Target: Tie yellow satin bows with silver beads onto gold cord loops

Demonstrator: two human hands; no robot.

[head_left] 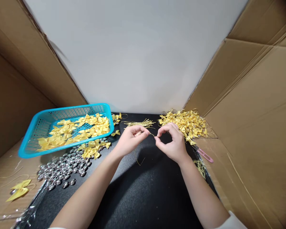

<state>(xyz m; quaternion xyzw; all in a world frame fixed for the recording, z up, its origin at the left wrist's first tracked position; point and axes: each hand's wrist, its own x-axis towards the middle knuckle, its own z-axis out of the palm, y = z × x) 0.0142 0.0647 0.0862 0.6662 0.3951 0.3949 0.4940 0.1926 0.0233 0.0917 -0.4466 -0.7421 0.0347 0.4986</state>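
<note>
A: In the head view, what is each grip doing?

B: The left hand point(132, 138) has its grip pinched on a thin, gold-yellow cord point(152, 134); the right hand point(173, 145) appears to pinch that same cord just to the right. It spans the narrow gap between them, over the far middle of the black, speckled surface point(133, 200).

A: What could go wrong there?

B: Very little of it shows between the fingertips, so an uneven pull could slide one end free.

A: And around them?

B: Just beyond lies a loose bundle of straight, gold strands point(141, 123); a low knuckle might scatter it. At far right, the heaped yellow ribbon bows point(183, 123) have thin loops, which could snag on the right hand if it drifted that way.

A: On the left?

B: Shiny silver, rounded beads point(64, 168) lie loose on the near side of the turquoise, perforated plastic basket point(25, 152). A brush from the left arm point(90, 187) could set them rolling.
</note>
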